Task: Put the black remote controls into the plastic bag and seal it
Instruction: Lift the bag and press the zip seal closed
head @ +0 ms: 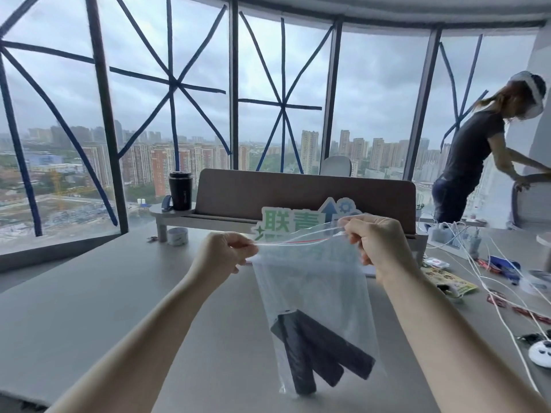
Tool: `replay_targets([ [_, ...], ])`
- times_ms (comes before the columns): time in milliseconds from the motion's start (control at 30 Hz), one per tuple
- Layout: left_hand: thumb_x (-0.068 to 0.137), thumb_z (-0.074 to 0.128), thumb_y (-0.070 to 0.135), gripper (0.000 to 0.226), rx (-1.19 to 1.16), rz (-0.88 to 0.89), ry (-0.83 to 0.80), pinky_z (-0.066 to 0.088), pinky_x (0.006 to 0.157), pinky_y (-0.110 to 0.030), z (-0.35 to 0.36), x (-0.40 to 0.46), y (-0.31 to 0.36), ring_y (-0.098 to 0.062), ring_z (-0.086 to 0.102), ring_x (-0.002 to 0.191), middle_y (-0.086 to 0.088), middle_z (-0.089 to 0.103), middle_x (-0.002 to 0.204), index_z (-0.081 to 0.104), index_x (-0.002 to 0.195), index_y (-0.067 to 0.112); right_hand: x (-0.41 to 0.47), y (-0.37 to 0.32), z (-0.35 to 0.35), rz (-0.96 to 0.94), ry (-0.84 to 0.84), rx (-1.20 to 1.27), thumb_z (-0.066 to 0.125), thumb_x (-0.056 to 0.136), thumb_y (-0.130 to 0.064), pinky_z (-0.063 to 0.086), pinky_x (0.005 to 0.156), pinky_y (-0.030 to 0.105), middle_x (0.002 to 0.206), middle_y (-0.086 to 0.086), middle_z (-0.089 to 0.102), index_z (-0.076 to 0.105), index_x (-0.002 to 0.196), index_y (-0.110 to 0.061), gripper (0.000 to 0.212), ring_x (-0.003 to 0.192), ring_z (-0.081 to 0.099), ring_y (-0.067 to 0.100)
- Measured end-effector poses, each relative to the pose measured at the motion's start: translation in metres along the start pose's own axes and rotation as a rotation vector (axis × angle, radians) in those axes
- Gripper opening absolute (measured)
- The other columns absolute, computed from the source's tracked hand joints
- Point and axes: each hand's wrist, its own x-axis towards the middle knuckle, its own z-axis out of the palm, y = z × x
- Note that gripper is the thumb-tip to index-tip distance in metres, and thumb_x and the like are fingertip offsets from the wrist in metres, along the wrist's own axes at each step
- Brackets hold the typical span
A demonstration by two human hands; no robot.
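Observation:
A clear plastic zip bag (313, 281) hangs in the air above the grey table (89, 308). Three black remote controls (319, 353) lie fanned out at its bottom. My left hand (226, 251) pinches the bag's top left corner. My right hand (378, 242) pinches the top right end of the red-lined seal strip. Near my right hand the two sides of the mouth look slightly apart.
Behind the bag stand a green-lettered sign (298, 222), a brown desk divider (298, 189) and a black cup (180, 190). White cables (501, 281), packets and small items crowd the table's right side. A person (477, 162) leans over a chair at far right.

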Motion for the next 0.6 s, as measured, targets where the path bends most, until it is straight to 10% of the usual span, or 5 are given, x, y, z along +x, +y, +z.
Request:
replay_targets([
  [133, 0.072, 0.076, 0.014, 0.004, -0.164, -0.021, -0.023, 0.045, 0.045, -0.019, 0.016, 0.000, 0.019, -0.007, 0.055, 0.053, 0.003, 0.067, 0.063, 0.075, 0.073, 0.017, -0.008, -0.014, -0.006, -0.387, 0.114, -0.533, 0.065, 0.083, -0.028, 0.049, 0.069, 0.032, 0.076, -0.008, 0.063, 0.076, 0.099, -0.027, 0.019, 0.072, 0.059, 0.013],
  [267, 0.073, 0.075, 0.009, 0.009, -0.174, 0.016, -0.061, 0.042, 0.043, -0.019, 0.034, 0.004, 0.040, -0.007, 0.050, 0.050, 0.000, 0.062, 0.063, 0.072, 0.069, 0.017, -0.016, -0.021, 0.014, -0.630, -0.218, -0.773, 0.071, 0.079, -0.047, 0.037, 0.090, 0.033, 0.107, -0.011, 0.061, 0.072, 0.110, -0.032, 0.035, 0.105, 0.048, 0.012],
  [600, 0.072, 0.077, 0.011, 0.003, -0.063, 0.119, -0.067, 0.037, 0.043, -0.009, 0.034, 0.009, 0.049, 0.000, 0.044, 0.040, 0.008, 0.060, 0.053, 0.074, 0.072, 0.011, -0.007, -0.032, 0.030, -0.485, -0.333, -0.775, 0.074, 0.080, -0.035, 0.051, 0.072, 0.029, 0.058, -0.016, 0.061, 0.079, 0.081, -0.023, 0.013, 0.070, 0.061, 0.006],
])
